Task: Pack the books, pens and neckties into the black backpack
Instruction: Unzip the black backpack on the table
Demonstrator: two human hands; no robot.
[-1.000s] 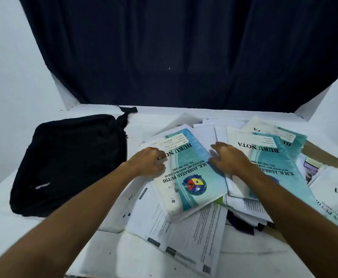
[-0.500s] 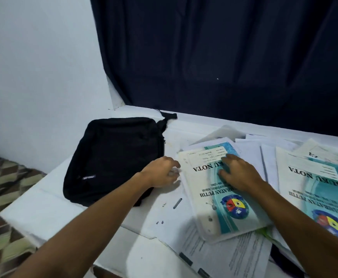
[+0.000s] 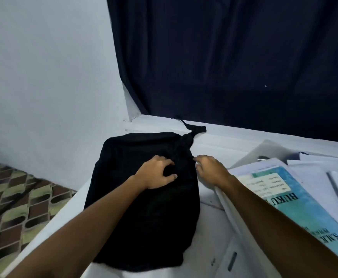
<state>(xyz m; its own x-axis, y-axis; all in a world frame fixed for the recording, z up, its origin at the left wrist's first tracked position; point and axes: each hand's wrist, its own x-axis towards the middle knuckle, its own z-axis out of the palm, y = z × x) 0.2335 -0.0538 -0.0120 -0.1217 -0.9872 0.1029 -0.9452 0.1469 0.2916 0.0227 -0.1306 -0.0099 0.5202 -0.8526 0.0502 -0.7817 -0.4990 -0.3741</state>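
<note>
The black backpack point(image 3: 144, 201) lies flat on the white table point(image 3: 210, 221), under and just ahead of both hands. The left hand point(image 3: 156, 173) sits on its upper part, fingers curled into the fabric. At three o'clock from it, the right hand point(image 3: 210, 169) seems to pinch the backpack's right edge, though blur hides the fingertips. A teal book point(image 3: 296, 201) lies at four o'clock.
</note>
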